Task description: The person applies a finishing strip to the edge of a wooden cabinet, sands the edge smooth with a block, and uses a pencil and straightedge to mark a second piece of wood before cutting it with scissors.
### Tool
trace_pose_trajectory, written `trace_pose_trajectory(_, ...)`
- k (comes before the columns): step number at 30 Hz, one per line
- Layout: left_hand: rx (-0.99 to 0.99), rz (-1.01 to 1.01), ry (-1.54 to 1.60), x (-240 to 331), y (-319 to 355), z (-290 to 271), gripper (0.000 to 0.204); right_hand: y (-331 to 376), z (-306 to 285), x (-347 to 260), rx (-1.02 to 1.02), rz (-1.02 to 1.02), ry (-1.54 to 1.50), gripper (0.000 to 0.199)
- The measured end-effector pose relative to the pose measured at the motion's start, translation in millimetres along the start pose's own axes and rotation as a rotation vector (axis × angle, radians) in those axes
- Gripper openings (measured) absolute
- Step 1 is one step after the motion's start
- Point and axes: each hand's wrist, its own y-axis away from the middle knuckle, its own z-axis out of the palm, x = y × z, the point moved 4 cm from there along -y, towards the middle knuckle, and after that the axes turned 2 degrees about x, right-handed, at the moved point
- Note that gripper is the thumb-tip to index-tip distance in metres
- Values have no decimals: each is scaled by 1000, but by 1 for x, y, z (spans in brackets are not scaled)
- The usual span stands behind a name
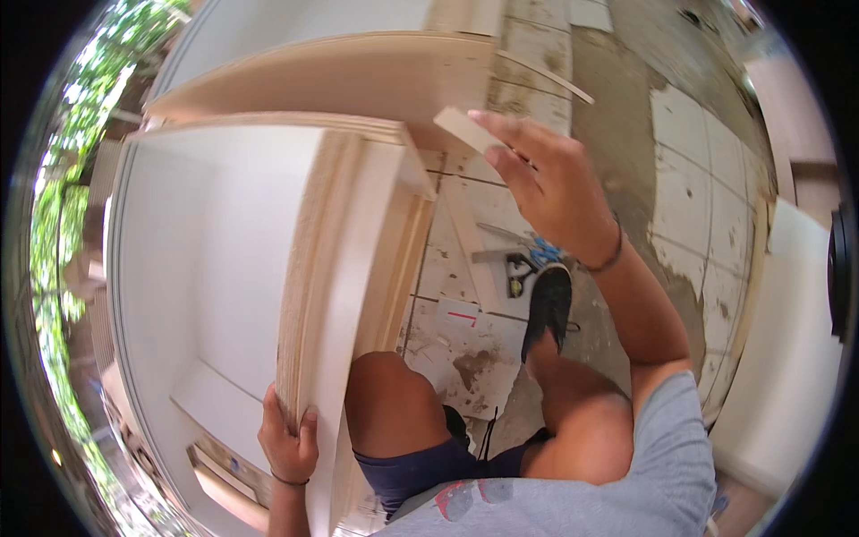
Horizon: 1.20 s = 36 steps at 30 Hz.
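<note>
Plywood panel: one, edge pinched in left hand grip | wood strip: one, pinched by right hand

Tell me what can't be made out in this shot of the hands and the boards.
- Head view: the small wood block is partly covered by the right hand, so its full length is hidden.
- Head view: the left hand grips the plywood panel edge; its palm side is hidden behind the panel.
- Head view: the tools on the floor are too small to identify.
</note>
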Motion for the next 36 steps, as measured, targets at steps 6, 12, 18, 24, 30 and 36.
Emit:
trace_pose_trajectory(6, -31, 56, -26, 3, -9, 2, 55, -32, 31, -39, 25, -328, 525, 29)
trace_pose_trajectory(12, -60, -28, 42, -3, -3, 0, 56, -31, 59, -43, -47, -373, 680, 8)
trace_pose_trajectory(18, -119, -78, 63, -2, -4, 1, 57, -32, 59, -41, 12, -346, 761, 6)
trace_pose_trajectory(24, -124, -58, 38, -2, -5, 1, 58, -35, 63, -40, 21, -370, 718, 6)
trace_pose_trajectory(30, -132, -60, 25, -2, -5, 1, 55, -35, 65, -38, 25, -384, 655, 7)
trace_pose_trajectory(36, -123, -51, -3, -2, -4, 1, 55, -36, 66, -34, 19, -421, 668, 9)
